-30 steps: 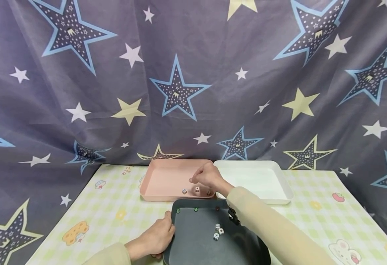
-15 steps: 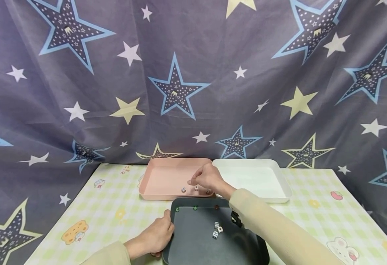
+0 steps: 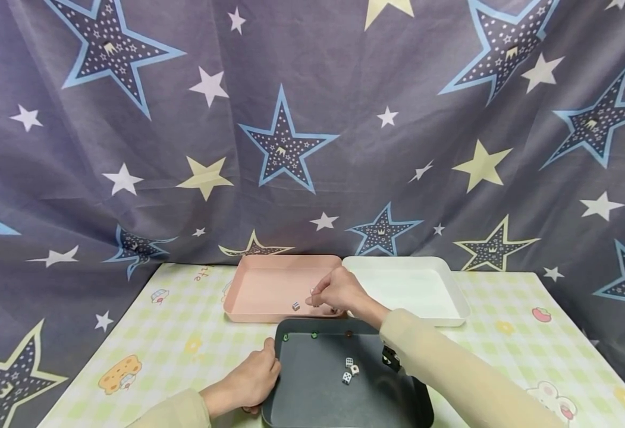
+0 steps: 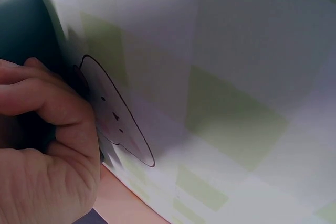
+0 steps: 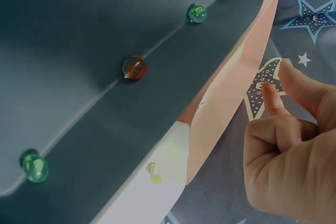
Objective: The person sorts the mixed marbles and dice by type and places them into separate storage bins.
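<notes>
My left hand grips the left rim of the dark grey tray, fingers curled round it as the left wrist view also shows. Three white dice lie clustered in this tray, and several glass marbles, green and orange-red, rest along its far edge. My right hand hovers over the near right part of the pink tray. Thumb and forefinger are apart in the right wrist view, with nothing between them. A small white die shows right by the fingertips; another die lies left of them.
The white tray stands beside the pink one, behind the dark tray; the right wrist view shows a yellowish-green marble in it. A green-checked cloth covers the table. A star-patterned curtain hangs behind.
My right hand has lowered slightly, and its fingers have parted. A white die now shows by the fingertips over the pink tray. The left hand keeps its grip on the dark tray.
</notes>
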### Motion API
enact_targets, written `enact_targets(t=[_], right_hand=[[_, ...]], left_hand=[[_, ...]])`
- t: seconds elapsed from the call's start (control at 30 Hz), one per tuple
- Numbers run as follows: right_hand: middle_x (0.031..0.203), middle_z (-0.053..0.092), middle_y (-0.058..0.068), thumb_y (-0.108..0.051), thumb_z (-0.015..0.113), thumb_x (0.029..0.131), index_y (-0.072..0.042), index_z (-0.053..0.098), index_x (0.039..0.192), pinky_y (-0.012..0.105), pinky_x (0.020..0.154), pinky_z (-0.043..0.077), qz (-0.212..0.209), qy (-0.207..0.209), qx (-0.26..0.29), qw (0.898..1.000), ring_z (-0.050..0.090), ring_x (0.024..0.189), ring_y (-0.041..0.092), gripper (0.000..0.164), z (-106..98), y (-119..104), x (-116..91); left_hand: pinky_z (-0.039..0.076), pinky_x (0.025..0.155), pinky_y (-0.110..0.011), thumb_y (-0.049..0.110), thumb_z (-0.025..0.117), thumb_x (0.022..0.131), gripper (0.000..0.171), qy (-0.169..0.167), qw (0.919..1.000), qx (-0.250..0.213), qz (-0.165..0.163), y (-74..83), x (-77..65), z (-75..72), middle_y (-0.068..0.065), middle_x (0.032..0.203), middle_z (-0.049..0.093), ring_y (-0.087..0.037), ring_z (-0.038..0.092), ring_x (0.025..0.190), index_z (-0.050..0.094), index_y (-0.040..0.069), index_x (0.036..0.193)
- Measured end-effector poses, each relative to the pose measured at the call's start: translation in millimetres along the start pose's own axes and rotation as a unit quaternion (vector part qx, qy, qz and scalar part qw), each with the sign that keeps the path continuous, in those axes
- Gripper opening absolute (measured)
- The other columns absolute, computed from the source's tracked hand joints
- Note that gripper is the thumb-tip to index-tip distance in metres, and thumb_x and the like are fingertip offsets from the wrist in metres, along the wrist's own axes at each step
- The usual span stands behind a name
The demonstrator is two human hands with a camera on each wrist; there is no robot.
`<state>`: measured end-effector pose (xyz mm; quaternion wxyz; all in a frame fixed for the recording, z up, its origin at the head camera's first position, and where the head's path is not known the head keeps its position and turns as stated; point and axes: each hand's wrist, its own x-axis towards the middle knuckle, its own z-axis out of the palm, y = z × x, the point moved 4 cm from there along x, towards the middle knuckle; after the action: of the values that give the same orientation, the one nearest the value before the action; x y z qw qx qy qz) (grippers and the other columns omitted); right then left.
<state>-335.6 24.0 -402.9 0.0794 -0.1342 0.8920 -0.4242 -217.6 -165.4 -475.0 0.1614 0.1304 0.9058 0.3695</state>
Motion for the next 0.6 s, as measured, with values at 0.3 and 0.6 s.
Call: enact_targets(t=[0.3, 0.6], right_hand=[[0.070, 0.073, 0.007, -0.013, 0.090, 0.084, -0.010, 0.083, 0.079, 0.024, 0.049, 0.040, -0.005, -0.010, -0.004, 1.000, 0.052, 0.054, 0.010, 0.009, -2.4, 6.5, -12.7], [0.080, 0.075, -0.004, -0.013, 0.092, 0.081, -0.009, 0.083, 0.082, 0.029, 0.065, 0.051, -0.015, -0.018, -0.020, 1.000, 0.061, 0.079, 0.014, 0.010, -6.6, 5.1, -27.1]], left_hand=[[0.039, 0.028, -0.026, 0.007, 0.037, 0.111, 0.008, -0.008, 1.0000, -0.001, 0.000, -0.1, 0.2, 0.3, -0.011, 0.056, 0.057, -0.006, 0.045, 0.030, 0.041, 0.000, 0.110], [0.039, 0.028, -0.026, 0.007, 0.037, 0.111, 0.009, -0.003, 1.0000, 0.000, 0.002, 0.2, -0.4, -0.1, -0.011, 0.055, 0.058, -0.006, 0.045, 0.030, 0.042, 0.000, 0.111]])
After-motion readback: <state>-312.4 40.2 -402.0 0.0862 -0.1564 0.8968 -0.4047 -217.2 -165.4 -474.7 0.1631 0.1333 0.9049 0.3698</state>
